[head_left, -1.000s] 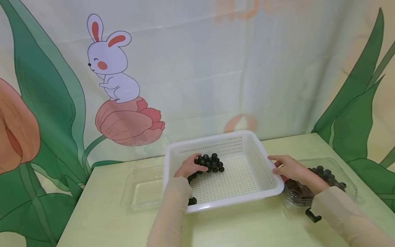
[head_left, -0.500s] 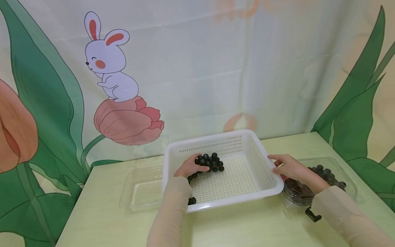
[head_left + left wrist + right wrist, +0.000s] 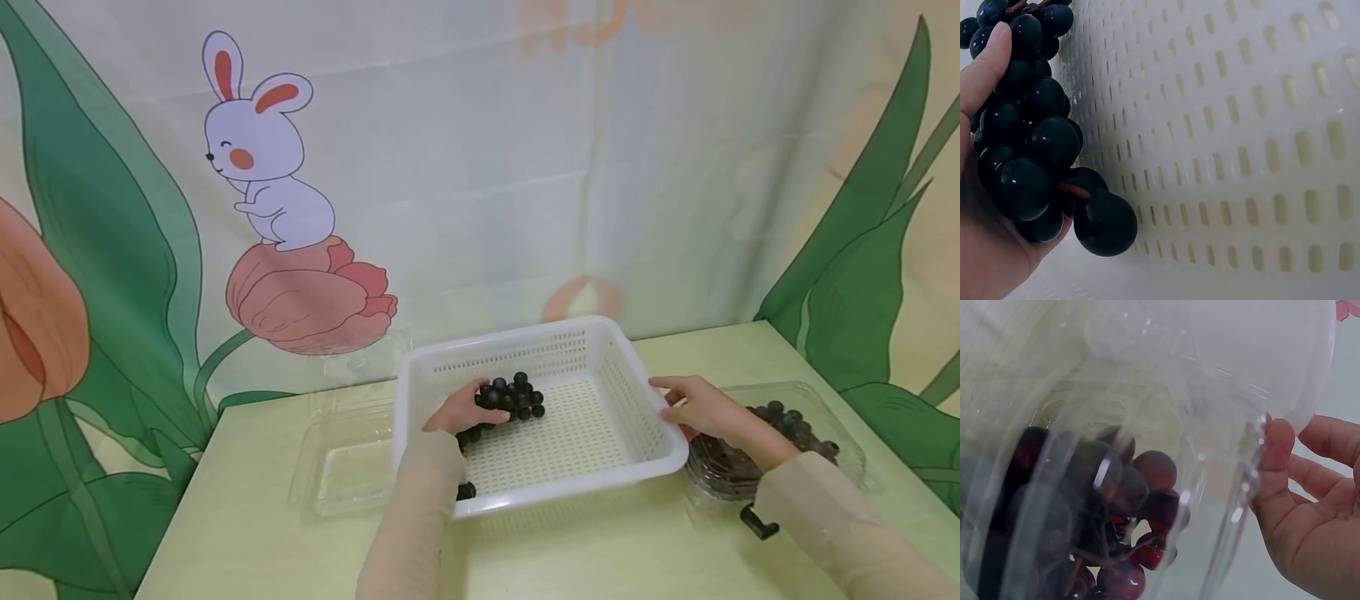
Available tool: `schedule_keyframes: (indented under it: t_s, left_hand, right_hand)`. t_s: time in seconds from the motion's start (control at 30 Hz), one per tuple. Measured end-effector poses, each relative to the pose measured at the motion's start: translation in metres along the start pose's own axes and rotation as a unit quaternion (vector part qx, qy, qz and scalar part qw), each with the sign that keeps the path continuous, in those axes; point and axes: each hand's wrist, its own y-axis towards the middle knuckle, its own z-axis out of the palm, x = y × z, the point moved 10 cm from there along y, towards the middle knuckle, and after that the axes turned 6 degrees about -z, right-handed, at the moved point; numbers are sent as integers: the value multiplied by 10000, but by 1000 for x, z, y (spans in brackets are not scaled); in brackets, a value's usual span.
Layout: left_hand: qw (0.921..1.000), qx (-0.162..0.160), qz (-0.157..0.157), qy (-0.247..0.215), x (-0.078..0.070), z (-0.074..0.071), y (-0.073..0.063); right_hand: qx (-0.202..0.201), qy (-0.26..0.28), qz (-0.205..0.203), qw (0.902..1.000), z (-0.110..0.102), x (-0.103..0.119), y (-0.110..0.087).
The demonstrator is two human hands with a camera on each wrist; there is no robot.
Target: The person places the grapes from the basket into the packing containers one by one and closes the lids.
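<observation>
In the head view, a white perforated plastic basket (image 3: 577, 479) stands on the table. Inside its left part lies a bunch of dark grapes (image 3: 517, 396). My left hand (image 3: 457, 408) grips the bunch, and the left wrist view has the thumb laid over the grapes (image 3: 1054, 140) with the palm beneath them. At the basket's right rim my right hand (image 3: 705, 408) pinches the edge between thumb and fingers. Close under that wrist is a clear plastic box (image 3: 708, 479) holding dark red grapes (image 3: 1119, 475). The left hand's far fingers are hidden.
An open clear plastic container (image 3: 352, 479) lies left of the basket, partly behind it. The pale table (image 3: 562, 558) backs onto a printed curtain (image 3: 480, 167) with a rabbit and tulips. A black hook-shaped piece (image 3: 759, 522) shows by the right wrist.
My left hand has shifted very slightly on the grapes, its thumb a little lower. The right hand and the basket stay in place.
</observation>
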Motion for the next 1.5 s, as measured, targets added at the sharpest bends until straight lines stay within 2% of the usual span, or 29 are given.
schedule_keyframes:
  t_s: [0.2,0.4,0.73,0.9,1.2,1.5]
  left_hand:
    - [9996,16,-10,295,0,2,-1]
    - [9996,-69,31,276,-1,1,0]
    - [9999,10,-65,-137,-5,2,-4]
    - [9990,25,9,-436,-6,2,-3]
    - [9991,15,58,-422,-11,1,-4]
    - [9973,14,-13,-734,-11,0,-4]
  right_hand:
    - [-9,-10,33,10000,0,0,0]
    - [-7,23,75,10000,1,-1,0]
    - [5,20,105,9999,0,-2,1]
    - [14,64,76,9999,0,-2,0]
    - [-9,29,81,10000,0,-3,0]
    - [-15,39,104,9999,-1,-5,1]
